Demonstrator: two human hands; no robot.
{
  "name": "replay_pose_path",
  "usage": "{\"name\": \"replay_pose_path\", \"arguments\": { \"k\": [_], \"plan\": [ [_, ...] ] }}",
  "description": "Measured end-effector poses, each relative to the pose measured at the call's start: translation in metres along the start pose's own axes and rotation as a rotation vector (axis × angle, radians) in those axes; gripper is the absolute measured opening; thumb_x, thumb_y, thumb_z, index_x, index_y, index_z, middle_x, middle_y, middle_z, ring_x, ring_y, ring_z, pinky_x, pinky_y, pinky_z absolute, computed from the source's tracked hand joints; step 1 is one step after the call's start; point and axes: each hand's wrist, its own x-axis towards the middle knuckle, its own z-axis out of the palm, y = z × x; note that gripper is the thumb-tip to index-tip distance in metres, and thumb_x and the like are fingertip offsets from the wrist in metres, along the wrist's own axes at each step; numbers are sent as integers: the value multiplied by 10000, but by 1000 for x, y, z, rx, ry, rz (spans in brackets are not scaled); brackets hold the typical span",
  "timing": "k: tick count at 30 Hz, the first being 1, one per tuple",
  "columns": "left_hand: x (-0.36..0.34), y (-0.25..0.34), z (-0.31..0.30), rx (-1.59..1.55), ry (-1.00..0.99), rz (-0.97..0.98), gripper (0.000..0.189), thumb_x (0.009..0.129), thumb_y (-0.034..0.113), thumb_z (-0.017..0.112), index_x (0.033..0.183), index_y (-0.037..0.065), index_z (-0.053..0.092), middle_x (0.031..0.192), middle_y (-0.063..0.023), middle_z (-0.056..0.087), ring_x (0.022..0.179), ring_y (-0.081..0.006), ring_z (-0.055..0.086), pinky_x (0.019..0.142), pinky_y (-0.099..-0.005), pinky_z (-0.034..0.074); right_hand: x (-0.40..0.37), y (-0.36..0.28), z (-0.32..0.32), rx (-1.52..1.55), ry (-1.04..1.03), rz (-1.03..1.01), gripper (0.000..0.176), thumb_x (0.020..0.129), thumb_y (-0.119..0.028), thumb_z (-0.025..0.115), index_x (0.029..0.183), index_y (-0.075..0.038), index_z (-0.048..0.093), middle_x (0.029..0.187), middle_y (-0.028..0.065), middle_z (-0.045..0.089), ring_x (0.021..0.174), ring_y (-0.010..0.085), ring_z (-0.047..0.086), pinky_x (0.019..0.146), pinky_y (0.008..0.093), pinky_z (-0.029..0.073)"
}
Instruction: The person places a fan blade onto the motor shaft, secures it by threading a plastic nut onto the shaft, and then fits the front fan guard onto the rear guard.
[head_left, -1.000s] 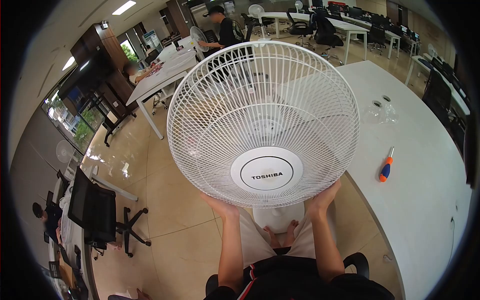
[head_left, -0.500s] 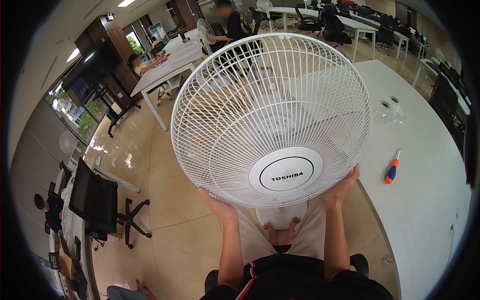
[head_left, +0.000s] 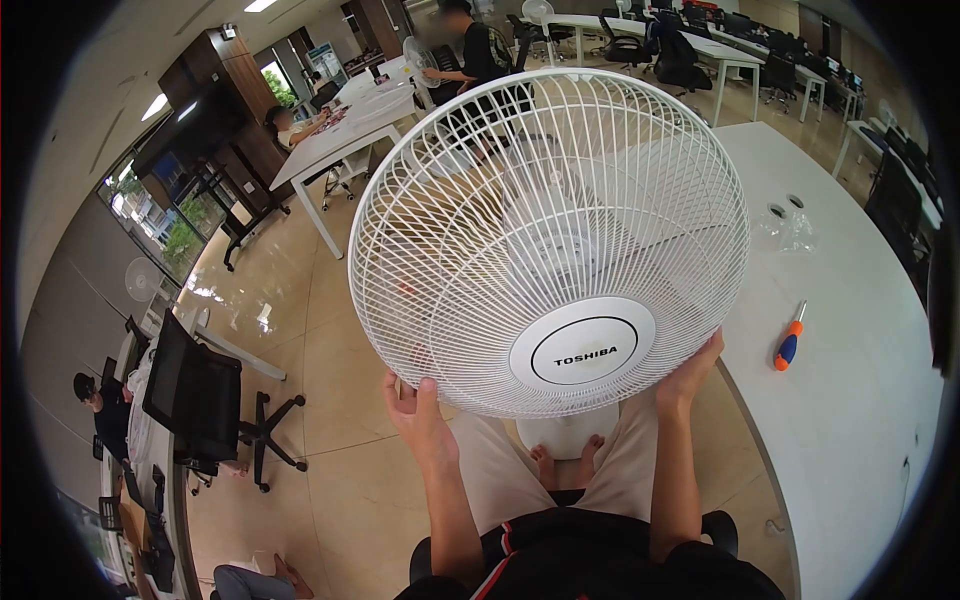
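A white wire fan grille fills the middle of the view, tilted up toward me. Its round centre badge reads TOSHIBA. My left hand grips the lower left rim, with the thumb on the front and fingers around the edge. At the lower right rim, my right hand holds on too, its fingers partly hidden behind the wires. Below the grille, the white round fan base stands on the floor between my feet. Behind the wires, the fan's inner parts are only partly visible.
On the white table to my right lie an orange and blue screwdriver and a clear plastic bag. A black office chair stands at left. Farther back, a person in black is beside another fan.
My left hand has shifted its hold on the rim, with its thumb now on the front. The grille has tilted slightly. The whole view has shifted a little.
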Motion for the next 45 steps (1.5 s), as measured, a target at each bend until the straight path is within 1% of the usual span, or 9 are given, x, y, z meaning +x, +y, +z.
{"name": "replay_pose_path", "arguments": {
  "k": [8, 11, 16, 26, 32, 35, 38, 41, 45],
  "plan": [
    [-4, 13, 2, -84, -13, -78, 758, 810, 50, 791, 1422, -41, 354, 1352, -181, 550, 1259, -250, 527, 1118, -394, 372, 8, 2, -6, 20, 0, 10, 579, 1045, -470, 340, 1418, -50, 479, 1407, 56, 543, 1273, 230, 525, 1088, 357, 403],
    [-4, 9, -3, 12, -62, -22, 705, 887, 153, 748, 1438, -40, 352, 1351, -148, 537, 1247, -247, 531, 1083, -443, 394, 18, 9, -16, -9, -22, -48, 561, 1050, -457, 336, 1390, -40, 497, 1373, 63, 563, 1248, 226, 539, 1071, 351, 420],
    [-4, 9, -5, 11, -46, -47, 754, 870, 160, 764, 1445, -36, 318, 1351, -155, 538, 1253, -252, 527, 1091, -446, 382, 15, 11, -10, -66, 1, -98, 541, 1056, -425, 314, 1355, -20, 511, 1305, 97, 596, 1187, 237, 591, 997, 352, 495],
    [-5, 5, -7, 30, -76, -31, 717, 873, 210, 759, 1417, -15, 350, 1347, -119, 548, 1252, -238, 527, 1089, -447, 378, 29, 17, -30, -213, -71, -156, 542, 1052, -385, 309, 1389, 2, 484, 1292, 121, 604, 1166, 251, 621, 986, 363, 526],
    [-2, 4, -10, 43, -165, -13, 647, 960, 333, 658, 1442, -10, 392, 1431, -113, 506, 1335, -246, 476, 1125, -435, 348, 27, 19, -29, -183, -6, -156, 504, 1063, -339, 313, 1372, 21, 483, 1281, 130, 598, 1151, 233, 620, 971, 351, 533],
    [-1, 2, -6, -94, -120, -30, 733, 911, 263, 743, 1449, -19, 334, 1400, -134, 519, 1306, -264, 502, 1120, -445, 353, 30, 23, -35, -264, -9, -222, 487, 1061, -324, 321, 1330, 37, 506, 1252, 133, 607, 1119, 228, 631, 948, 347, 543],
    [3, -7, -7, -49, -121, 0, 676, 995, 366, 622, 1466, -12, 318, 1448, -120, 488, 1341, -260, 469, 1136, -449, 334, 29, 23, -31, -283, 26, -246, 472, 1050, -299, 331, 1255, 65, 550, 1183, 139, 640, 1050, 237, 661, 906, 352, 564],
    [0, 0, 9, -74, 32, -68, 635, 1050, 465, 449, 1473, 6, 334, 1475, -117, 461, 1368, -261, 436, 1147, -448, 318, 31, 21, -26, -243, 46, -230, 459, 1032, -268, 332, 1195, 78, 586, 1133, 143, 666, 994, 255, 684, 865, 363, 582],
    [6, -9, -1, -193, 49, -152, 623, 1052, 522, 366, 1476, 66, 376, 1461, -87, 465, 1372, -248, 422, 1140, -434, 320, 21, 15, -12, -204, 66, -198, 464, 1015, -262, 323, 1186, 69, 599, 1136, 148, 673, 998, 266, 689, 859, 373, 583]
  ]
}}
